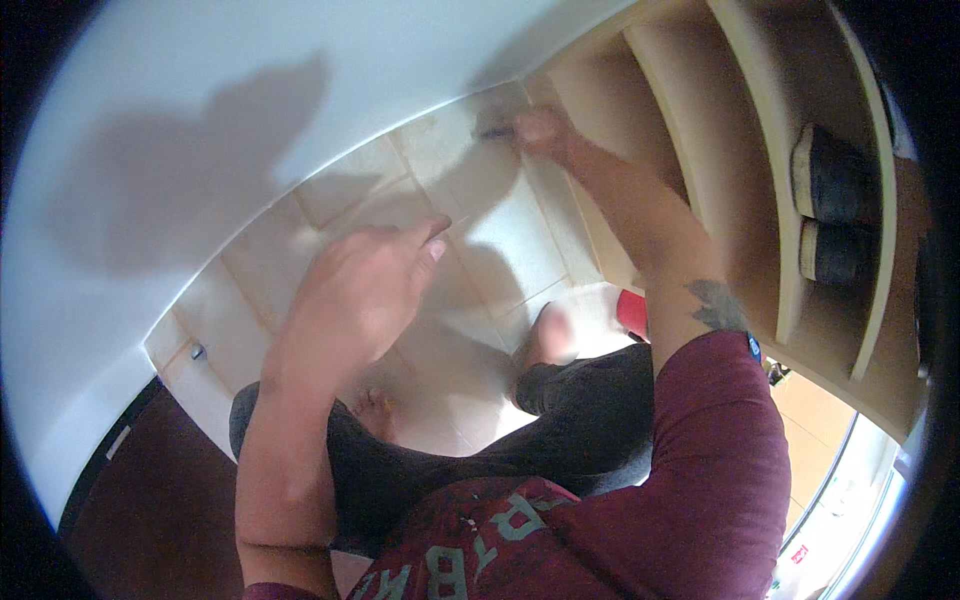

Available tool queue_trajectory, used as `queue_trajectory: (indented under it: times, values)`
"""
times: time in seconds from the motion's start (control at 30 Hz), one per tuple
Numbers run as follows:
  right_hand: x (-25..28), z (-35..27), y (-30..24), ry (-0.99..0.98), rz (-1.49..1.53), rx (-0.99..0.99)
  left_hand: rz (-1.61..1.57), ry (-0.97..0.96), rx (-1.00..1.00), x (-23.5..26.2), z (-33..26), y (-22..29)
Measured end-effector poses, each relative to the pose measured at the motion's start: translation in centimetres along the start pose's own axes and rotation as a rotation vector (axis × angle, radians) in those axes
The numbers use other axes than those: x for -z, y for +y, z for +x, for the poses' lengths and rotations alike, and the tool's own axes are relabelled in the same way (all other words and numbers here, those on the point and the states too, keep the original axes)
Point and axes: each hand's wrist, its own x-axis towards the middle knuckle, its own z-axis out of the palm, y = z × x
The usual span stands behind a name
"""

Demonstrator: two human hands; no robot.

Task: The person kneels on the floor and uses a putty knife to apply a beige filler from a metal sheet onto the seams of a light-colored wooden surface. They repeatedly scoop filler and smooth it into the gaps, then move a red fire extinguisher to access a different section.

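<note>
My right hand [542, 132] reaches far forward, low over the tiled floor [510, 262] beside the wooden shelf unit [705, 165]. Its fingers are closed on a small, thin dark object [493, 132] that pokes out to the left; its kind is too unclear to tell. Nearer to me and to the left, my left hand [360, 285] hangs above the tiles. Thumb and forefinger come together in a pinch, the other fingers curled under. Whatever may lie between those fingertips I cannot make out.
Dark shoes [835, 178] stand on a shelf at the right. A white wall [200, 130] borders the floor at the left. A small metal knob [198, 351] sits near its foot. My bare foot [550, 335] is beside a red item [632, 313]. A dark brown panel [150, 500] fills the lower left.
</note>
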Motion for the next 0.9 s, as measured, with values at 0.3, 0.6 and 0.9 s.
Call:
queue_trajectory:
  times: [0.3,0.6,0.9]
  values:
    - [4.3,-13.7,-7.0,0.176,0.872,-0.232,-0.813,0.186,0.332,-1.1,4.6,-2.4]
    - [18.2,-24.4,-17.0,0.6,0.746,0.207,-1.747,0.168,0.657,-9.4,7.3,-3.6]
    - [11.8,-19.1,-13.3,0.377,0.684,-0.131,-1.724,0.337,0.327,-2.5,5.4,-0.4]
